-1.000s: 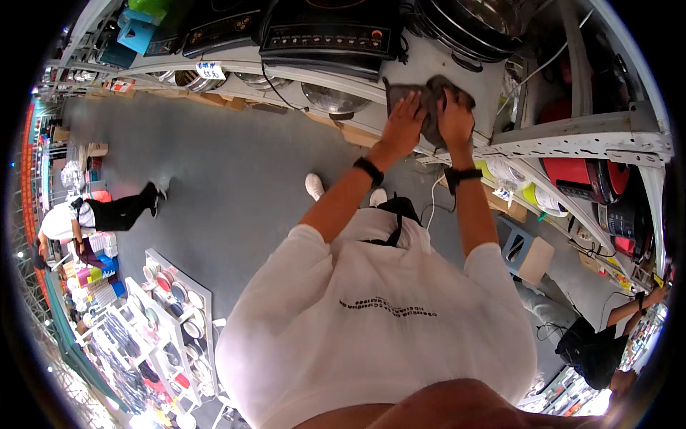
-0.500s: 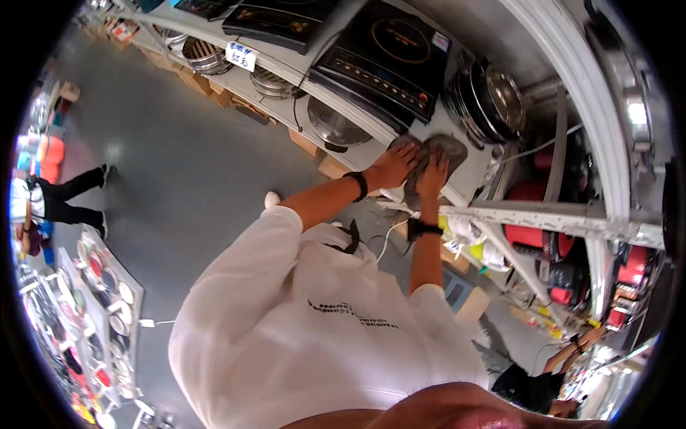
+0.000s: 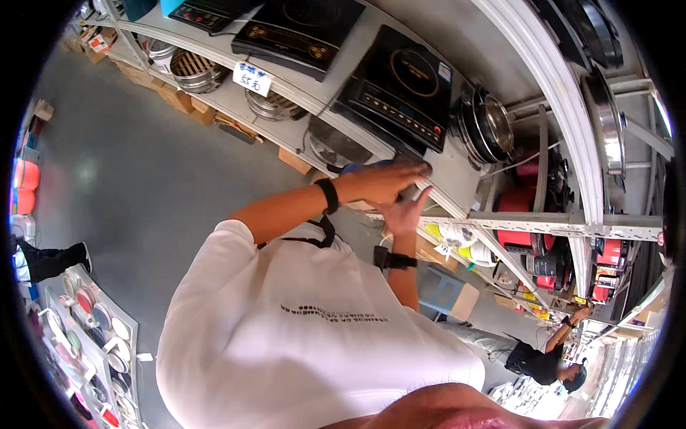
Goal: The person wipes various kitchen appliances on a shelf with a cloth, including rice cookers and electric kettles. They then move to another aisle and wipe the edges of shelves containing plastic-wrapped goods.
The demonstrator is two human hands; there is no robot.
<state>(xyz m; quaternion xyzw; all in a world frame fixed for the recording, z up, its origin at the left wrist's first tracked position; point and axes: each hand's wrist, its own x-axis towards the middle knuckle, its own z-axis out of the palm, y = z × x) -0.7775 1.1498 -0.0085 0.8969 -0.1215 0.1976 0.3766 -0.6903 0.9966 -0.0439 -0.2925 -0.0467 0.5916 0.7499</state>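
In front of me, just off the shelf's front edge, my hands are close together. My left hand [image 3: 382, 184] reaches across to the right, its fingers bent over a dark grey cloth [image 3: 409, 193] that shows only in part between the hands. Below it, my right hand [image 3: 406, 214] is turned palm up with its thumb spread; my left hand partly covers its fingers. Just beyond the hands, a black induction cooker [image 3: 400, 89] lies on the shelf [image 3: 454, 175]. Stacked metal pans [image 3: 489, 125] stand to its right.
More induction cookers [image 3: 300, 32] continue along the shelf to the left, above a tier with steamers [image 3: 193, 71] and a glass lid [image 3: 336, 143]. White shelf posts [image 3: 550, 64] rise at the right. A blue stool [image 3: 439, 293] and another person [image 3: 532, 361] are at the lower right.
Both hands have come off the shelf surface, back toward me and slightly left. The cloth, earlier pressed flat under both, is now bunched between them. My right hand has turned palm up.
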